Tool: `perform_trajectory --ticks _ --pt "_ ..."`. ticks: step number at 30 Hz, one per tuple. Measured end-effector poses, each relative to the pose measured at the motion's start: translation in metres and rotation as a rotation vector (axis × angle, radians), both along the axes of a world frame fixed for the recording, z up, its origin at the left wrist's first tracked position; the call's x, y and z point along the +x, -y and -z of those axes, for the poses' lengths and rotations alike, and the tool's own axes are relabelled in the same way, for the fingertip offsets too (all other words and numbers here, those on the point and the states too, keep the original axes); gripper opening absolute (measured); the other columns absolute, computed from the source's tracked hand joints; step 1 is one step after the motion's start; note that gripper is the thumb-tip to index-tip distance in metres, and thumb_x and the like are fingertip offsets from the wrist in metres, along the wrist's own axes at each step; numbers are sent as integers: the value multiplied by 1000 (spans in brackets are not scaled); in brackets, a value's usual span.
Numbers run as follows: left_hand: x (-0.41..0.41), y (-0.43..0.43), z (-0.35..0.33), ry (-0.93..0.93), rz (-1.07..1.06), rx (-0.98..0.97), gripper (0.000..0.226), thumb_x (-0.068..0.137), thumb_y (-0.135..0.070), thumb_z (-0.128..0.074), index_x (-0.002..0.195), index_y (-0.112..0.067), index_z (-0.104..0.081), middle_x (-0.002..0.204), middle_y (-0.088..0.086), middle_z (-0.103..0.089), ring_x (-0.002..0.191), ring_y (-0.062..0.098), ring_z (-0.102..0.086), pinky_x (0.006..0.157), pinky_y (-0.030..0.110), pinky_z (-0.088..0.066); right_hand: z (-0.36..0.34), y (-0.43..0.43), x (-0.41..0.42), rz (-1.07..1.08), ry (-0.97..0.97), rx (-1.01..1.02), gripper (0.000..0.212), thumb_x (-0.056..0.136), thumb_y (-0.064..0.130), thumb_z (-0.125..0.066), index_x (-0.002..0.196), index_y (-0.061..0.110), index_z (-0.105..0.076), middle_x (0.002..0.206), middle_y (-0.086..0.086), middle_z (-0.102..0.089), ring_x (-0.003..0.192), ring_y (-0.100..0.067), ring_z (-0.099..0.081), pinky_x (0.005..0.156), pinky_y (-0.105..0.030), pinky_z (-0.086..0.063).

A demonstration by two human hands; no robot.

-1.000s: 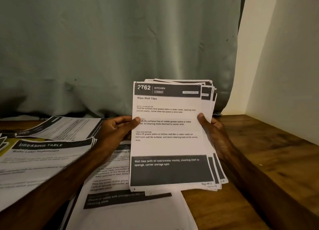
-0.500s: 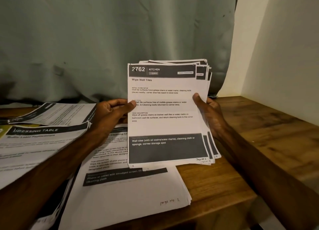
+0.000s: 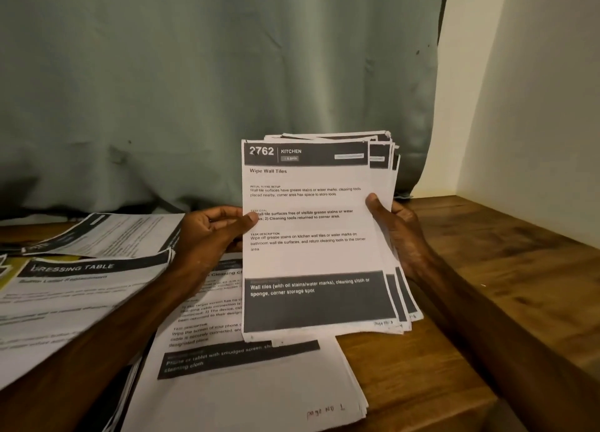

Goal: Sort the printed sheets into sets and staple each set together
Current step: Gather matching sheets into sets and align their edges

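Sheets: one stack between left hand, right hand; three piles beside.

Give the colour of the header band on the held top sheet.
The header band is dark grey with white lettering; head view.

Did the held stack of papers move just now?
No. The stack still ends at the dark band of the sheet lying underneath; the camera shifted.
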State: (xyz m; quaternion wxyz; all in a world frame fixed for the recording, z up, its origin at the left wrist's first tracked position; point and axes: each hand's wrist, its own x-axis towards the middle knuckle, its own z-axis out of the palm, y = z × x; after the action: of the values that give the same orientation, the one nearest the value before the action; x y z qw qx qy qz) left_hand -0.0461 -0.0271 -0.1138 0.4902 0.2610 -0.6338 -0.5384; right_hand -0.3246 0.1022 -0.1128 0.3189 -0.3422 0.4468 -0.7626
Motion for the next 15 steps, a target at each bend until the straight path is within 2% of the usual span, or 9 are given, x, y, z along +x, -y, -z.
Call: perform_trajectory --ticks 4,9,15 --pt "0 -2 -3 3 32 9 33 86 -20 -79 111 -2 -70 98 12 -79 88 31 -78 75 35 -65 0 0 -1 -17 19 -9 33 98 18 -65 128 4 -65 121 -19 -72 109 -41 -71 91 -59 -57" --pt "-3 -10 -3 3 65 -1 22 88 -14 -76 108 -5 -74 95 9 -80 83 25 -78 65 24 -61 0 4 -3 -6 9 4 35 95 21 -68 126 5 -67 121 -19 -72 109 -43 -70 99 -64 -51" --pt "-3 -9 -2 3 32 -54 16 89 -9 -75 105 -8 -77 92 7 -80 82 24 -78 64 22 -61 -4 -1 -8 6 -41 27 35 95 26 -67 127 11 -66 120 -13 -74 105 -40 -72 97 -65 -52"
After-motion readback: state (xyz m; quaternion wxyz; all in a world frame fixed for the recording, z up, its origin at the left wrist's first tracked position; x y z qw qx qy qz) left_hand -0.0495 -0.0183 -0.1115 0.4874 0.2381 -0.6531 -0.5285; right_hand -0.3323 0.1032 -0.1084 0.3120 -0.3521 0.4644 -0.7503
